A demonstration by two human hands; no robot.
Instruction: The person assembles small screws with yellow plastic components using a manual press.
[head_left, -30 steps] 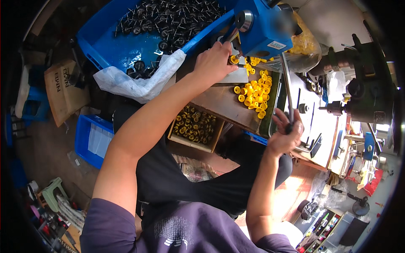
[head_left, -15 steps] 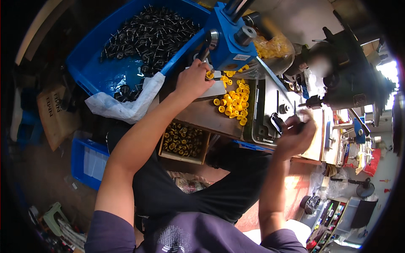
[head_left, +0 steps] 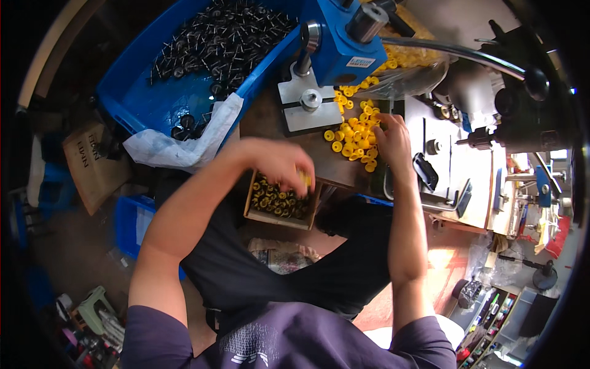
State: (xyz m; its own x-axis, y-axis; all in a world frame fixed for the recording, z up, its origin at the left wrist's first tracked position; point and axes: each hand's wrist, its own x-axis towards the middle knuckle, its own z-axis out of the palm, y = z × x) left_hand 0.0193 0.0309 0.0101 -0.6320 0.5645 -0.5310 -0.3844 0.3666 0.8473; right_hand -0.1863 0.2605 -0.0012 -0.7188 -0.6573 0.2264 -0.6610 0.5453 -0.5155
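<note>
My left hand (head_left: 283,165), smeared by motion, is over a cardboard box (head_left: 279,219) by my lap. Its fingers are closed on a yellow-capped part (head_left: 305,178); the rest of that part is hidden. Several similar dark parts with yellow caps (head_left: 275,200) fill the box. At the right edge of a pile of yellow plastic caps (head_left: 353,138), my right hand (head_left: 395,142) reaches in with thumb and forefinger apart. Beyond my left hand stands a blue hand press (head_left: 347,52), with a bare round metal holder (head_left: 311,99) on its silver base plate.
A blue bin (head_left: 117,107) at the far left holds black parts with metal pins (head_left: 224,46). White wrapping (head_left: 184,147) hangs over its near edge. The press lever (head_left: 467,50) extends right to a black knob (head_left: 536,83). A drill chuck (head_left: 482,139) juts in at the right.
My left hand has drawn back from the press to above the box with the yellow-capped part. My right hand has moved left to the caps. The press lever has swung up.
</note>
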